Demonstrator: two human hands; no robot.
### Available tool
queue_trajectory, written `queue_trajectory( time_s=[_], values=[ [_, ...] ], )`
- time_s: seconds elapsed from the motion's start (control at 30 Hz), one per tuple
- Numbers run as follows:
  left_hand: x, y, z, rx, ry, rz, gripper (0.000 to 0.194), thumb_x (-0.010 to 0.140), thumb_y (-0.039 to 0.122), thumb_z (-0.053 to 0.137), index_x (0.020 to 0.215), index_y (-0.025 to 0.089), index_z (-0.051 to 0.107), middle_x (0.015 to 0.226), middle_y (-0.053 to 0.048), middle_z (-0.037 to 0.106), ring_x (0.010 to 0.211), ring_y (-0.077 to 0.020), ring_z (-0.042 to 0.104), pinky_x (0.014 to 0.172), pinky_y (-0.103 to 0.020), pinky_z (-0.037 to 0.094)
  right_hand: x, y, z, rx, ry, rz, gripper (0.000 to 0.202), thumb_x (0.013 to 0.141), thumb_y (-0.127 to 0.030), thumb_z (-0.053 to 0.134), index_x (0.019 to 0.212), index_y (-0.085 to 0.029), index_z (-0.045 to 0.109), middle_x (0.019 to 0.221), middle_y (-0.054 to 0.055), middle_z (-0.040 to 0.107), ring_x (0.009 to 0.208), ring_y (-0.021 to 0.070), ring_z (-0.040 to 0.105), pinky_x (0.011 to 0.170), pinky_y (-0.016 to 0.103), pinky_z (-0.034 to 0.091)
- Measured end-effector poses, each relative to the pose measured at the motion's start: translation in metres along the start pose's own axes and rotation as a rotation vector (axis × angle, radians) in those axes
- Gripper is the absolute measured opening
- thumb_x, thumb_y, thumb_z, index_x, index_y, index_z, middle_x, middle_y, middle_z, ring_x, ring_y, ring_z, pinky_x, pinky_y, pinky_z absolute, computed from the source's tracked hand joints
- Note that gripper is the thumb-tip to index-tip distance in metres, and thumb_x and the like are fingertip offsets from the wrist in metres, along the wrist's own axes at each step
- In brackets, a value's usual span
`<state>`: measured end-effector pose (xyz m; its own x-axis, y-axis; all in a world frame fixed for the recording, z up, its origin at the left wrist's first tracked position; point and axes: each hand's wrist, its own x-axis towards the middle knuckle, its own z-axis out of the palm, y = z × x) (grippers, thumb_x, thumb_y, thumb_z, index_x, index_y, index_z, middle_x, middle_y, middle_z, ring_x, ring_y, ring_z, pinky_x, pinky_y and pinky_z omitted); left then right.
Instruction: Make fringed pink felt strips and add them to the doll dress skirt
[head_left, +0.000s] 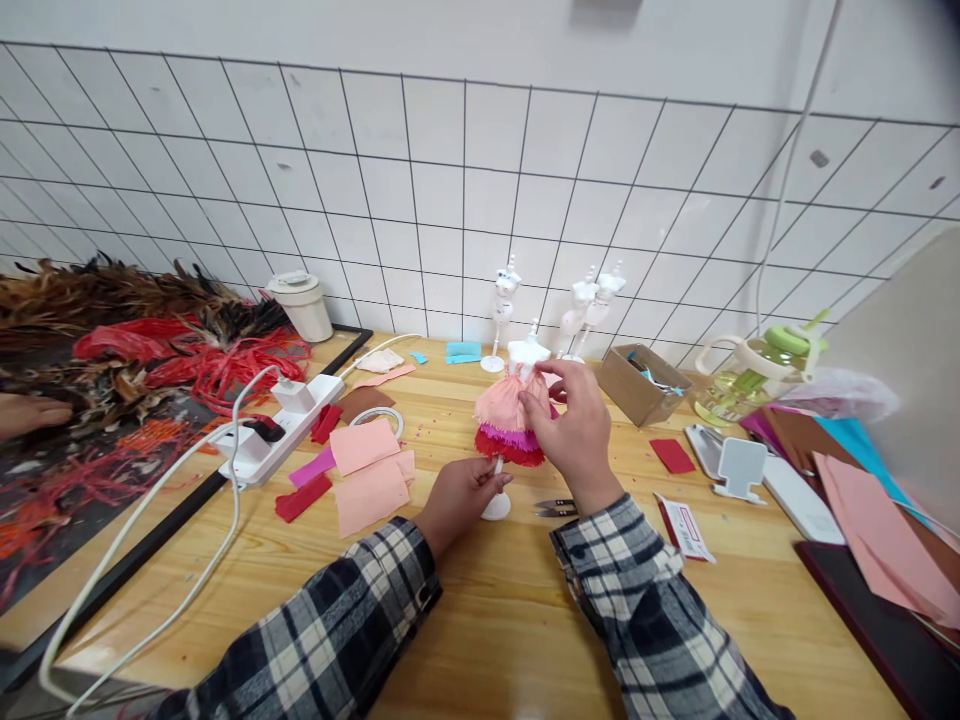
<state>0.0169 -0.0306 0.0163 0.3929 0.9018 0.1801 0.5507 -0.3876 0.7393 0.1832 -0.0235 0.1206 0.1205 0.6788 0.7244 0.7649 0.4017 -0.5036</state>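
Note:
A small white mannequin (527, 352) wears a layered paper skirt (501, 405), pink on top with magenta and red ruffles below. My left hand (463, 497) is closed on the mannequin's stand just under the skirt, above its round white base (496, 506). At the skirt's right side, my right hand (574, 420) pinches the pink layer near the waist with thumb and fingers. Black thread snips (556, 508) lie on the table below my right hand.
Pink paper pieces (365, 446), a tape ring (377, 415) and a power strip (281, 430) lie left. Bare mannequins (505, 290) stand behind. A cardboard box (642, 385) and a bottle (739, 375) are right. Another person's hand (34, 414) is at far left.

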Motion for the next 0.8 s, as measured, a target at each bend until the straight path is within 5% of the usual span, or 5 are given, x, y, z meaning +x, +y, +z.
queue_trajectory(
  time_s=[0.13, 0.27, 0.5, 0.63, 0.8],
  values=[
    [0.003, -0.005, 0.000, -0.081, 0.033, -0.041, 0.031, 0.085, 0.039, 0.054, 0.066, 0.016, 0.062, 0.059, 0.002, 0.059, 0.056, -0.0104, 0.051, 0.056, -0.021, 0.032, -0.001, -0.007, 0.000, 0.068, 0.007, -0.001, 0.045, 0.079, -0.031, 0.061, 0.123, -0.024, 0.050, 0.114, 0.007, 0.059, 0.081, 0.0174, 0.058, 0.069, 0.033, 0.051],
    [0.005, -0.007, -0.002, -0.128, 0.068, -0.040, 0.031, 0.086, 0.037, 0.053, 0.065, 0.015, 0.061, 0.057, 0.003, 0.056, 0.053, -0.0091, 0.047, 0.054, -0.021, 0.031, -0.002, -0.007, 0.000, 0.072, 0.069, -0.052, 0.023, 0.083, -0.029, 0.058, 0.105, -0.022, 0.062, 0.097, 0.006, 0.058, 0.083, 0.0181, 0.055, 0.069, 0.031, 0.049],
    [0.005, -0.009, -0.002, -0.118, 0.083, -0.059, 0.031, 0.084, 0.039, 0.055, 0.066, 0.015, 0.063, 0.060, 0.001, 0.061, 0.056, -0.0102, 0.051, 0.055, -0.021, 0.032, -0.011, -0.010, 0.008, 0.024, -0.103, -0.243, 0.017, 0.085, -0.025, 0.057, 0.091, -0.025, 0.073, 0.076, 0.003, 0.059, 0.076, 0.0174, 0.053, 0.072, 0.033, 0.043],
    [0.006, -0.011, -0.002, -0.105, 0.086, -0.081, 0.031, 0.084, 0.040, 0.055, 0.066, 0.016, 0.064, 0.059, 0.001, 0.062, 0.056, -0.0107, 0.051, 0.054, -0.021, 0.032, -0.011, -0.010, 0.005, 0.096, -0.012, -0.204, 0.020, 0.087, -0.022, 0.053, 0.093, -0.023, 0.071, 0.074, 0.002, 0.060, 0.073, 0.0160, 0.054, 0.072, 0.031, 0.044],
    [0.006, -0.012, -0.002, -0.024, 0.084, -0.088, 0.033, 0.084, 0.043, 0.054, 0.067, 0.016, 0.065, 0.062, 0.000, 0.063, 0.057, -0.0117, 0.053, 0.055, -0.022, 0.031, -0.008, -0.004, 0.004, -0.099, 0.008, -0.090, 0.024, 0.086, -0.025, 0.052, 0.100, -0.022, 0.071, 0.075, 0.003, 0.058, 0.074, 0.0175, 0.053, 0.070, 0.030, 0.041]
  ],
)
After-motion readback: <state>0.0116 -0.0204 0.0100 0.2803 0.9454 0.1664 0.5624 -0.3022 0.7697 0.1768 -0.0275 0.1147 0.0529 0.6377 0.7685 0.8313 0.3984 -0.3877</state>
